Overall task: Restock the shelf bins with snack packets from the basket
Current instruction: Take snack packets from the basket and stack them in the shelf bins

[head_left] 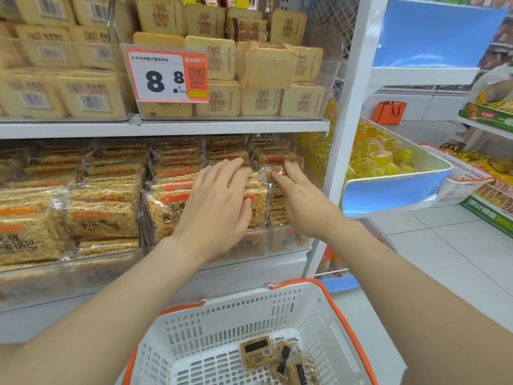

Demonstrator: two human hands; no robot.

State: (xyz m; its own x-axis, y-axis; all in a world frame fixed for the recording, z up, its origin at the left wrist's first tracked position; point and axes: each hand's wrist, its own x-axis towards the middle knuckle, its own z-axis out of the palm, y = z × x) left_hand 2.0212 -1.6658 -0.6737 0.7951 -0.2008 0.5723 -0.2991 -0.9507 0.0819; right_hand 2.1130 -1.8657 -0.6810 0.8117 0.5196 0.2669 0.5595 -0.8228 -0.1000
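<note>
Our left grip [219, 201] and right grip [301, 200] rest spread flat on snack packets [166, 215] in the shelf bin [277, 241].

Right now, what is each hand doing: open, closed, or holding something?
Left hand: open, fingers straight, pressing on the snack packets.
Right hand: open, fingers straight, touching the same packets.

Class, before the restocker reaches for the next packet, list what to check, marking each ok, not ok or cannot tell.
1. Left hand free: ok, flat on the packets, gripping nothing.
2. Right hand free: ok, fingers straight, touching packets.
3. Basket stocked: ok, a few spare packets lie inside.
4. Basket within reach: ok, just below both hands.
5. Room left in the bin: cannot tell, hands cover it.
</note>
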